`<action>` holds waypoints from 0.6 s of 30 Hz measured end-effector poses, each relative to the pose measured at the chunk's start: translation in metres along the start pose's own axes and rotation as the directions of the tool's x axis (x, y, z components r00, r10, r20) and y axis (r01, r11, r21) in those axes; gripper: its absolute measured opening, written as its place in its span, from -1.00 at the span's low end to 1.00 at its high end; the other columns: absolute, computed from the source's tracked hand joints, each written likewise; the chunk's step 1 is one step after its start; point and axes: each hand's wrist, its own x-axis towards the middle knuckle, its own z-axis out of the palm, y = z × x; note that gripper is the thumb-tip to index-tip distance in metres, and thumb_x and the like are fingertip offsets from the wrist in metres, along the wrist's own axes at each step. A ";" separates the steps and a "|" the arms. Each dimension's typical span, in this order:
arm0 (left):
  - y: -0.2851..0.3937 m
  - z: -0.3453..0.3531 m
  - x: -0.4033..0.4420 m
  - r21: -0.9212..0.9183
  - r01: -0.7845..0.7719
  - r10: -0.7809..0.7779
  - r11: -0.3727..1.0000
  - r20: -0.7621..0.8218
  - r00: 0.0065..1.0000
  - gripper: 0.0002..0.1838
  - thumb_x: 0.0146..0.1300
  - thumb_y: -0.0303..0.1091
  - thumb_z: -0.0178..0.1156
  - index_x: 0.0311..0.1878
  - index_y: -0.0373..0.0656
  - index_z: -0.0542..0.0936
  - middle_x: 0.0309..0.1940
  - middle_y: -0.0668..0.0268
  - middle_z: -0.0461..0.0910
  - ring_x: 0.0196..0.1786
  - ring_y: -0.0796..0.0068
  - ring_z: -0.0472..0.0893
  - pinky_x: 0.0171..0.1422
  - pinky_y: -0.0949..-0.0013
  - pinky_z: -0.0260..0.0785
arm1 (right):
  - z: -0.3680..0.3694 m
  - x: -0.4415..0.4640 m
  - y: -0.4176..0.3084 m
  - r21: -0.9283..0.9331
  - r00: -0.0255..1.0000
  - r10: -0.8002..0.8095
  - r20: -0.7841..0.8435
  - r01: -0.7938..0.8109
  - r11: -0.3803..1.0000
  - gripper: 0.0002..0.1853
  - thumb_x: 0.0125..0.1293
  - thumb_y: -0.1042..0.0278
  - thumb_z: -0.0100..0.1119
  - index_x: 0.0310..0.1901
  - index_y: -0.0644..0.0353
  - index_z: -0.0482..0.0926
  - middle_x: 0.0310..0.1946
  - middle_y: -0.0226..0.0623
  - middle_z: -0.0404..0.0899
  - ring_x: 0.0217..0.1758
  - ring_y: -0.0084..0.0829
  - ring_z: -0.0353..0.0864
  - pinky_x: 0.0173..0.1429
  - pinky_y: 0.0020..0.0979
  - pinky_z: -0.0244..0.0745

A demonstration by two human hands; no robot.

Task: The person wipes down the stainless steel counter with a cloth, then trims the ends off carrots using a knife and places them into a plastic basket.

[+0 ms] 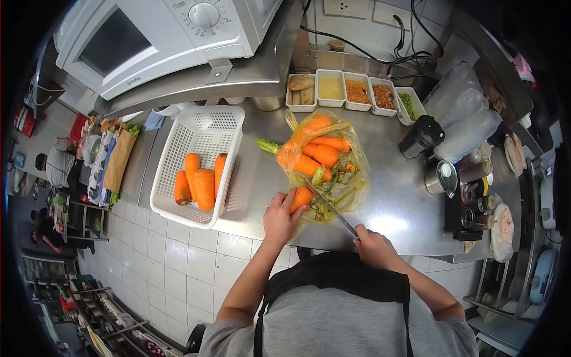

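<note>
My left hand is closed round a carrot near the front edge of the steel counter. In my right hand is the handle of a knife, its blade slanting up and left to the top end of that carrot. Cut green stems lie beside the blade on a yellowish plastic bag. Several more carrots rest in and on the bag, one with its green stalk pointing left. To the left, a white perforated basket holds several carrots with their tops trimmed.
Small white containers of potatoes and chopped ingredients line the back. A black-lidded cup, a metal canister and jars stand at the right. A microwave sits on a shelf above the upper left. Other people are at far left.
</note>
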 end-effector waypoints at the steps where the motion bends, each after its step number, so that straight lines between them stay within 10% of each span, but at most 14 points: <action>1: 0.000 -0.001 0.000 -0.007 0.000 0.000 1.000 0.002 1.000 -0.47 0.11 -0.08 0.30 0.13 -0.07 0.51 -0.29 0.25 0.49 -0.33 0.19 0.57 -0.26 0.22 0.46 | 0.000 0.002 0.000 -0.001 1.000 0.010 0.023 -0.010 1.000 -0.78 0.24 0.44 0.07 -0.18 0.25 0.25 -0.52 0.11 0.53 -0.41 0.21 0.53 -0.34 0.08 0.39; 18: -0.010 -0.002 0.007 0.034 -0.048 0.047 0.998 0.018 0.999 -0.46 0.07 -0.11 0.33 0.13 -0.06 0.51 -0.32 0.25 0.45 -0.28 0.22 0.53 -0.23 0.23 0.44 | -0.003 0.070 -0.035 0.056 0.980 0.100 0.170 -0.111 0.992 -0.72 0.32 0.36 -0.07 -0.05 0.36 0.23 -0.43 0.29 0.51 -0.25 0.29 0.50 -0.14 0.11 0.38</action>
